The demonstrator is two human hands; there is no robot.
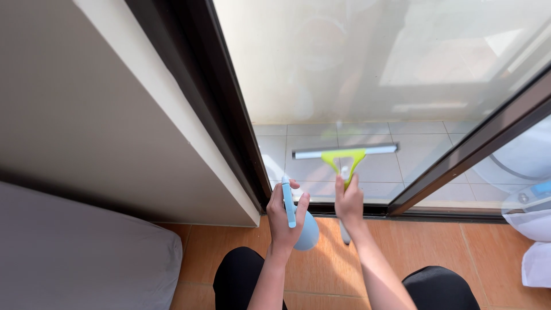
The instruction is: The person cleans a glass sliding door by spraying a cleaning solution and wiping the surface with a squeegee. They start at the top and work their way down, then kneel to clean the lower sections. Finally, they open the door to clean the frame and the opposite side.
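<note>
My left hand grips a light blue spray bottle by its neck, nozzle pointing up towards the glass. My right hand holds the handle of a squeegee with a lime green head and a pale blade. The blade lies flat and level against the lower part of a glass door pane. The two hands are close together, just above the door's bottom track. My knees in black trousers show at the bottom of the view.
A dark door frame runs diagonally at left, beside a beige wall. A second dark frame bar slants at right. Orange floor tiles lie below. A grey cushion sits lower left; white cloth at far right.
</note>
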